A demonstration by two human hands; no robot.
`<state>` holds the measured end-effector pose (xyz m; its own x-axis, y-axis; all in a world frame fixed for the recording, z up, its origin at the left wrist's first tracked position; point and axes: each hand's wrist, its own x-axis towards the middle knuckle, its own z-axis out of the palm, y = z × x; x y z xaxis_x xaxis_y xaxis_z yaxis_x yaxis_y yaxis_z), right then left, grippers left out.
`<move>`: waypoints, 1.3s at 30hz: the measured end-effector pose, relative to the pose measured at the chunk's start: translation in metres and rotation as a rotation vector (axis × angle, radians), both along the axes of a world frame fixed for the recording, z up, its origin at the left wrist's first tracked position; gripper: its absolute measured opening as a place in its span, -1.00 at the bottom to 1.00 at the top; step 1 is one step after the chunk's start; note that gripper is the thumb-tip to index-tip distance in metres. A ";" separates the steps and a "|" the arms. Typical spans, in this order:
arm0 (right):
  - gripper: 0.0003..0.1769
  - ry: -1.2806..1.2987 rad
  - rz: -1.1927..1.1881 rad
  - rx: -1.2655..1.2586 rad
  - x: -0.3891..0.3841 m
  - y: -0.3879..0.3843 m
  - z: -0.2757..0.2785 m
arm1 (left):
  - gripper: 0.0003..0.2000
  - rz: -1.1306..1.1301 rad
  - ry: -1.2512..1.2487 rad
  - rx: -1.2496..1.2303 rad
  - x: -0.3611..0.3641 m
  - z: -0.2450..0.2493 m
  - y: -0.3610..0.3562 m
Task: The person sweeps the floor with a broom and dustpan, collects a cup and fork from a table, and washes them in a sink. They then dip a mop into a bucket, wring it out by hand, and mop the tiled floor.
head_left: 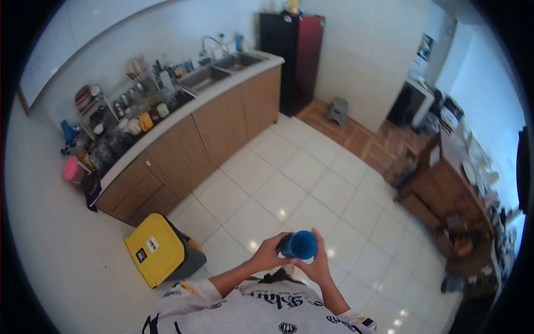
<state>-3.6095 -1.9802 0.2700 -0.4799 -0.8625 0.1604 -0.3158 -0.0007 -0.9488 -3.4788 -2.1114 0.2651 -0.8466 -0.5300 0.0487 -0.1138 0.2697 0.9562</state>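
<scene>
In front of my body, low in the head view, I hold a blue cup with its round top facing up toward me. My left hand is wrapped around its left side, where a darker patch shows beside the fingers. On the right side my right hand closes on the same cup, with its thumb at the near side. Whether anything is inside the cup cannot be made out.
Left, a counter carries glasses, mugs, dish racks and a double sink. A yellow-lidded bin stands near my left arm. Farther off are a dark red fridge, a grey stool and a wooden cabinet at right.
</scene>
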 end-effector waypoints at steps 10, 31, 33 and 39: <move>-0.02 0.020 0.405 -0.061 -0.139 -0.297 0.029 | -0.54 0.832 0.158 0.041 -0.042 -0.034 -0.189; -0.09 -0.011 -0.375 0.014 -0.500 -0.685 -0.029 | -0.75 0.710 0.464 0.471 -0.325 -0.052 -0.730; -0.09 0.065 -0.324 0.003 -0.524 -0.755 -0.020 | -0.75 0.781 0.493 0.471 -0.347 -0.054 -0.771; -0.14 0.023 0.109 -0.113 -0.563 -1.001 0.011 | -0.73 1.060 0.593 0.372 -0.353 -0.022 -0.893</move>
<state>-4.1726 -2.9809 0.2815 -0.3798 -0.8851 0.2690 -0.3297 -0.1422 -0.9333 -3.8318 -3.0046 0.2432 0.0999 -0.9947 -0.0238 0.3616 0.0140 0.9322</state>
